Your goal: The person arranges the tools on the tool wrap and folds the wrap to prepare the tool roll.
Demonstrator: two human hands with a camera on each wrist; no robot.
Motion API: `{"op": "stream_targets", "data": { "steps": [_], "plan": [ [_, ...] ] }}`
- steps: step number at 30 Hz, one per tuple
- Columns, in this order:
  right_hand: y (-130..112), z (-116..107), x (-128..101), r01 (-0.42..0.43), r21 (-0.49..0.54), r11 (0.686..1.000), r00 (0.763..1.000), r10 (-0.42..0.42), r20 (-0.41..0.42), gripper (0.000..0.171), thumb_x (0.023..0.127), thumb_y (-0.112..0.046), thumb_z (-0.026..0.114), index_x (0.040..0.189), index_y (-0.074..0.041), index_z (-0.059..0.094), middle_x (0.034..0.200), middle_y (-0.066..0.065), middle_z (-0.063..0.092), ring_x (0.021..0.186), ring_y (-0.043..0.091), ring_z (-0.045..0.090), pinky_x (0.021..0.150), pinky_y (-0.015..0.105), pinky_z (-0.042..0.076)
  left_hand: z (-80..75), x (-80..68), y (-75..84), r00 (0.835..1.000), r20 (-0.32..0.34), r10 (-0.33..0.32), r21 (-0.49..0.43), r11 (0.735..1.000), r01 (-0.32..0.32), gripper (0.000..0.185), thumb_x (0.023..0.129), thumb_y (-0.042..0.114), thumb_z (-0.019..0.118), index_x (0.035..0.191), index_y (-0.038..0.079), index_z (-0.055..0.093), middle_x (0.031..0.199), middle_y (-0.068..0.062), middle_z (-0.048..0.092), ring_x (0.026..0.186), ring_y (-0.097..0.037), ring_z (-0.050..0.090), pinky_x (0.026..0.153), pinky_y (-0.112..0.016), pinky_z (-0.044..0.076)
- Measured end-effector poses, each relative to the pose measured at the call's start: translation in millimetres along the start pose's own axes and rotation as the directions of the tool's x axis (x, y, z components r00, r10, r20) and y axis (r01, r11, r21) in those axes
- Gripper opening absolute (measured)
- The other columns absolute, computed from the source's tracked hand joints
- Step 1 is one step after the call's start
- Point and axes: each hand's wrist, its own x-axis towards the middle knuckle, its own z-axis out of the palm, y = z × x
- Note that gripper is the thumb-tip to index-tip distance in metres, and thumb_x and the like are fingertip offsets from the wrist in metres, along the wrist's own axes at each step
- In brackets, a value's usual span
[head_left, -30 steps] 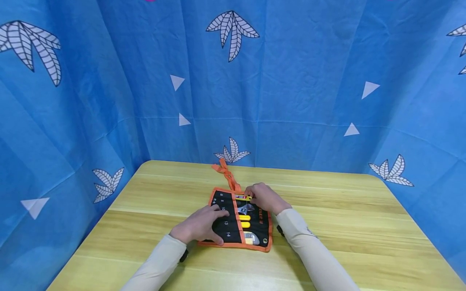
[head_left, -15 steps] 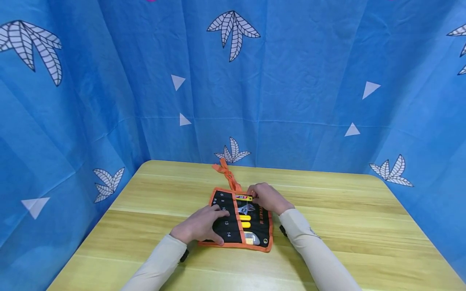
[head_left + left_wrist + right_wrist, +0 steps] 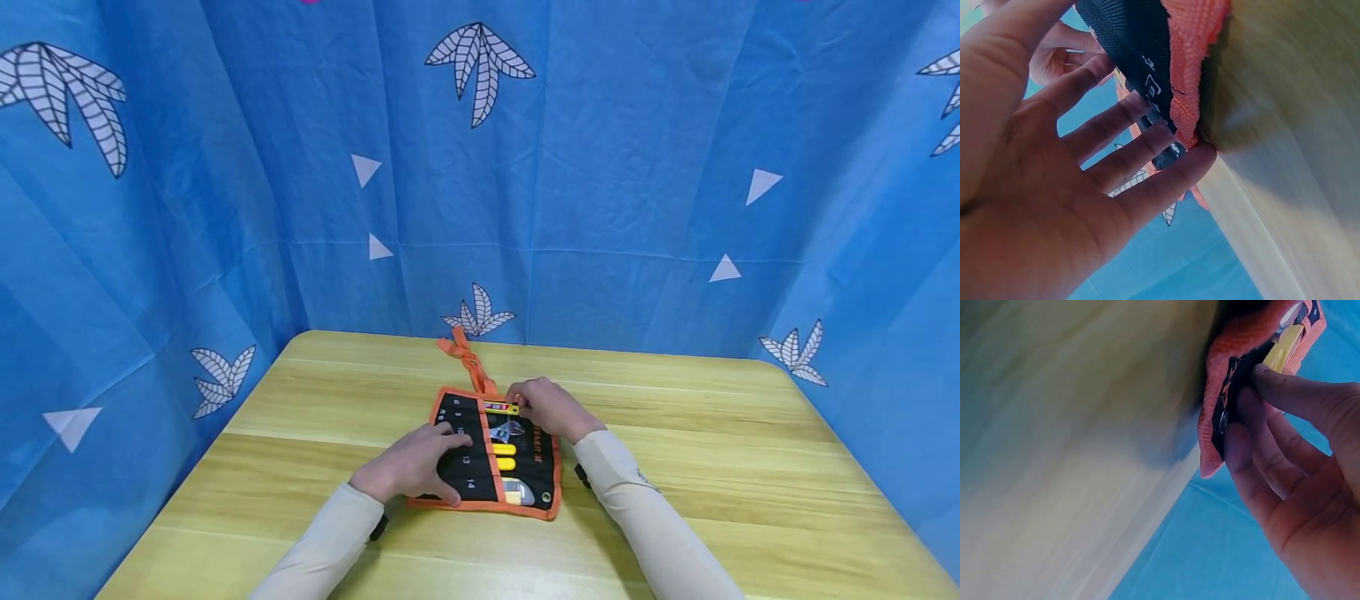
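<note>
Pressing left hand (image 3: 411,468) on tool roll (image 3: 491,454) pockets numbered 13, 14

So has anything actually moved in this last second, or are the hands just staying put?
Almost nothing. The right hand shifted very slightly at the yellow tool at the far end of the tool roll; its grip there looks unchanged. The left hand stays flat on the roll's numbered pockets, and the roll has not moved on the table.
</note>
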Motion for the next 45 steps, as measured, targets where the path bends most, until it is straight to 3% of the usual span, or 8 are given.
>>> {"op": "stream_targets", "data": {
  "steps": [18, 33, 45],
  "plan": [
    [-4.3, 1.9, 5.0, 0.028, -0.034, 0.999, 0.999, -0.028, -0.018, 0.021, 0.094, -0.004, 0.073, 0.112, -0.013, 0.074, 0.090, -0.001, 0.067, 0.079, 0.014, 0.057, 0.081, 0.034, 0.056, -0.8, 0.2, -1.1, 1.000, 0.000, 0.011, 0.003, 1.000, -0.011, 0.081, 0.074, 0.043, 0.092, 0.145, 0.022, 0.059, 0.144, -0.011, 0.054, 0.123, -0.030, 0.053, 0.109, -0.052, 0.046],
    [-12.9, 3.0, 8.5, 0.016, -0.015, 1.000, 1.000, -0.016, -0.010, 0.021, 0.094, -0.003, 0.073, 0.113, -0.012, 0.075, 0.090, 0.000, 0.068, 0.079, 0.015, 0.058, 0.083, 0.035, 0.057, -0.8, -0.1, -0.1, 1.000, 0.001, 0.006, 0.016, 1.000, -0.006, 0.081, 0.073, 0.043, 0.092, 0.144, 0.022, 0.059, 0.144, -0.011, 0.054, 0.124, -0.030, 0.054, 0.109, -0.052, 0.046],
    [-11.3, 6.3, 9.7, 0.047, -0.033, 0.998, 0.998, -0.048, -0.029, 0.021, 0.094, -0.002, 0.072, 0.111, -0.015, 0.076, 0.097, 0.001, 0.072, 0.080, 0.014, 0.061, 0.083, 0.035, 0.058, -3.0, -2.3, 5.1, 1.000, 0.002, 0.006, -0.025, 1.000, -0.006, 0.081, 0.072, 0.038, 0.094, 0.144, 0.019, 0.060, 0.146, -0.013, 0.053, 0.128, -0.033, 0.052, 0.110, -0.054, 0.045]
  ]
}}
